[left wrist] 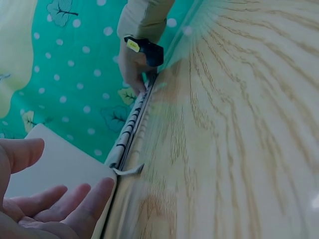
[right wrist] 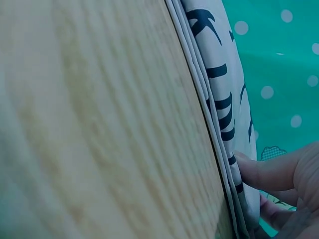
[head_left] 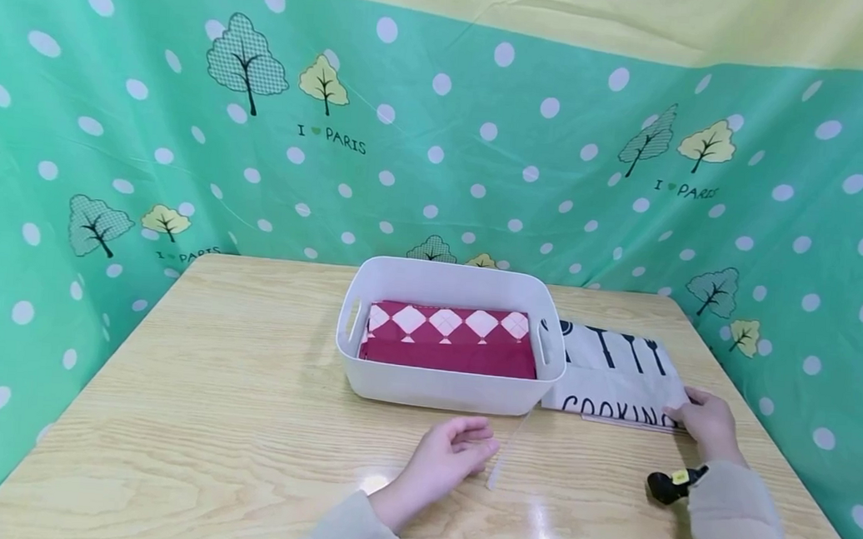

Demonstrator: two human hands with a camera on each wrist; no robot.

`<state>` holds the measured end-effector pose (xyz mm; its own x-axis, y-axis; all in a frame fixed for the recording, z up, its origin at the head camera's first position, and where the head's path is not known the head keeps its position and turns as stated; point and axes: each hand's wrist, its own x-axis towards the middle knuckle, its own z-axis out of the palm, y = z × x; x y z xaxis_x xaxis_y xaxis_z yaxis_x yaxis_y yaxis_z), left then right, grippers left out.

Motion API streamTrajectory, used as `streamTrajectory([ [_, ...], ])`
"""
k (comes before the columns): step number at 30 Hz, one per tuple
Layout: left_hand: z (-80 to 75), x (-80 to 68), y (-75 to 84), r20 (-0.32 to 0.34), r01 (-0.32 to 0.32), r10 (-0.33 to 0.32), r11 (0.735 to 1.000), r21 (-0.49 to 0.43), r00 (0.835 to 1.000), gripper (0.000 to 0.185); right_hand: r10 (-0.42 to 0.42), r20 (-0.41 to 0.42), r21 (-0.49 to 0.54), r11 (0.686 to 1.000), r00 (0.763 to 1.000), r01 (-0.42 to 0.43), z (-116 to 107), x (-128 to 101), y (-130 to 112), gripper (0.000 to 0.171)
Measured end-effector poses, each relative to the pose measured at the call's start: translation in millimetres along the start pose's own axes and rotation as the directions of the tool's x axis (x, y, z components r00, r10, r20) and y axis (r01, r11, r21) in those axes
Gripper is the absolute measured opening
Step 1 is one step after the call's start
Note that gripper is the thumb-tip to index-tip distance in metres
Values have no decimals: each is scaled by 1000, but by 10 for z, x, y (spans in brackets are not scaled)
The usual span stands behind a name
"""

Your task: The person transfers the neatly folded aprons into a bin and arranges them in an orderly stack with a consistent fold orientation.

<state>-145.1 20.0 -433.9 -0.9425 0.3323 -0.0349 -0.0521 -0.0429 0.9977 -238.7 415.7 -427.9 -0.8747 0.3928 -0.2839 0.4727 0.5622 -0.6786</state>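
A folded white cloth (head_left: 615,378) printed with black utensils and the word COOKING lies on the table at the right. My right hand (head_left: 709,424) pinches its right edge; in the right wrist view the thumb (right wrist: 269,172) presses on the printed side and other fingers go behind the edge. Several thin layers (right wrist: 199,84) show along the fold. My left hand (head_left: 444,462) hovers in front of the white bin (head_left: 438,388), fingers loosely bent and holding nothing. Inside the bin lies a folded dark red cloth (head_left: 448,356) with pink diamonds.
A thin white strap (head_left: 506,454) trails onto the wooden table (head_left: 226,405) from beside the bin's front right corner. The bin overlaps the white cloth's left end in the head view. A green dotted curtain (head_left: 411,134) hangs behind and along both sides.
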Motion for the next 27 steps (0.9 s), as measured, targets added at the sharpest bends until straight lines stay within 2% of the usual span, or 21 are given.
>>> streamTrajectory([
  [4,29,18,6,-5,-11,11,1000,10,1000,51,-6,-5,15,1000,1000,6,-3,-12,41,68],
  [11,99,53,5,-13,24,-24,999,33,1000,51,26,1,32,999,1000,-26,-29,-46,103,68],
  [27,182,72,-31,-13,-18,19,998,65,1000,47,43,-10,50,998,999,-43,-44,-129,243,69],
])
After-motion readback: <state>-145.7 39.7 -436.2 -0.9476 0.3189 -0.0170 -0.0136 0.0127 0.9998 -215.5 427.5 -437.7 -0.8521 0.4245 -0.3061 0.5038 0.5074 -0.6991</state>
